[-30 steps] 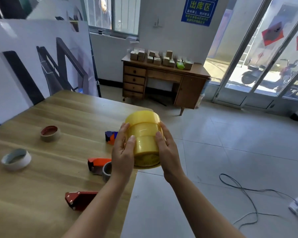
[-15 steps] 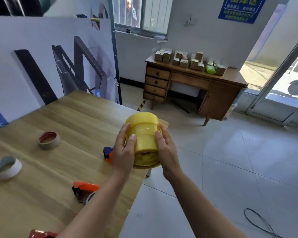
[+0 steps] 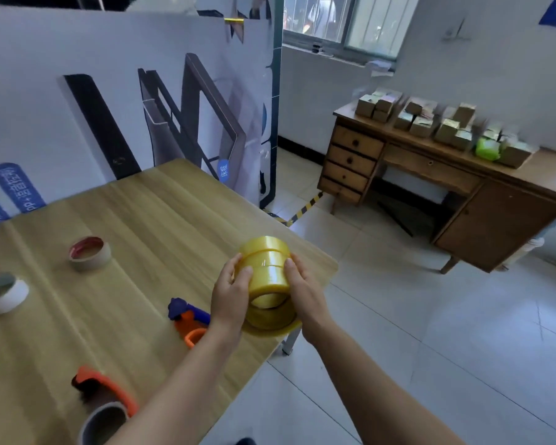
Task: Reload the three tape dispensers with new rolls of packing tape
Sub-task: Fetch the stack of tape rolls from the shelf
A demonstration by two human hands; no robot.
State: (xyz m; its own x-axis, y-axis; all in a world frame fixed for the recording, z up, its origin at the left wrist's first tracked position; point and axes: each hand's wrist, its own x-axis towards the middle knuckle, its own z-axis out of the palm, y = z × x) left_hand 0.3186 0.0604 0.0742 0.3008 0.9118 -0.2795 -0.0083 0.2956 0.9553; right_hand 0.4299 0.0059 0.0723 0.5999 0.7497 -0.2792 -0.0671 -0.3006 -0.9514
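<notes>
Two used rolls at the left of the surface [image 3: 161, 216]: white core [image 3: 1, 293] by the left edge, red-lined core [image 3: 90, 253] just right of it and farther back, both lying flat, well apart. At the near edge, an orange dispenser [image 3: 105, 398], partly cut off, a grey core sitting in it. Further right, a blue-and-orange dispenser [image 3: 188, 319], close beside the left wrist. Third dispenser out of frame.

Left hand [image 3: 230, 295] pressed against the left side of the yellow stack [image 3: 265, 277], fingers [image 3: 243, 274] wrapped onto its wall. Stack made of several new tape rolls joined end to end, tilted with the open core facing the camera, held in the air over the right corner of the surface, not resting on it. Right hand [image 3: 304, 292] clamped on the opposite side, fingers [image 3: 291, 263] curled over the upper rolls, thumb hidden behind. Loose clear wrap flaring around the nearest roll.

Beyond the surface, a printed white board [image 3: 77, 101] standing upright. Farther right, a wooden desk [image 3: 437, 175] on the tiled floor [image 3: 430, 348], small cardboard boxes [image 3: 414, 118] and a green packet [image 3: 488, 148] on top, blurred.
</notes>
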